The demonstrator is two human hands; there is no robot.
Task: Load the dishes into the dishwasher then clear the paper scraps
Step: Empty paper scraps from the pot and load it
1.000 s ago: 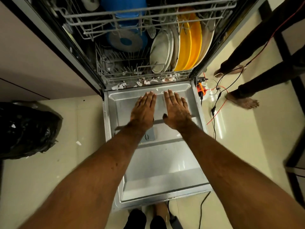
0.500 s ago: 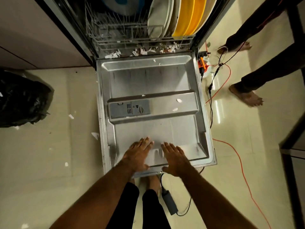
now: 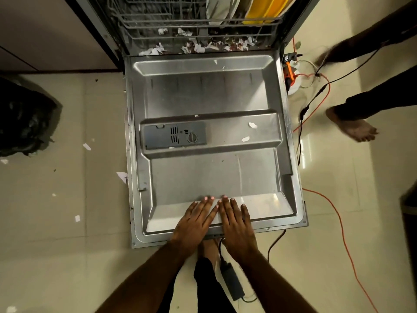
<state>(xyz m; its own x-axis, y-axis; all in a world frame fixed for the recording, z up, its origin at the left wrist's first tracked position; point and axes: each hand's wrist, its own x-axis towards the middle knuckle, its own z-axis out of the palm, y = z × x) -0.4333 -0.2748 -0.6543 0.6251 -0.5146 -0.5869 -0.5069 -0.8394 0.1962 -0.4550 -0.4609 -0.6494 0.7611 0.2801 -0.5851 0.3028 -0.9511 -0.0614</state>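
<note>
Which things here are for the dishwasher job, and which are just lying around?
For the job: dishwasher door, yellow plates, paper scraps, left hand, right hand.
Lying about: orange cable, black power adapter, another person's foot.

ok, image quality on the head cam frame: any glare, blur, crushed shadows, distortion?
Head view: glare patch on the open stainless-steel dishwasher door beside the right hand; a bystander's dark trouser leg top right is motion-blurred; black plastic bag on the left lost in shadow; door edges bow slightly from the wide lens.
</note>
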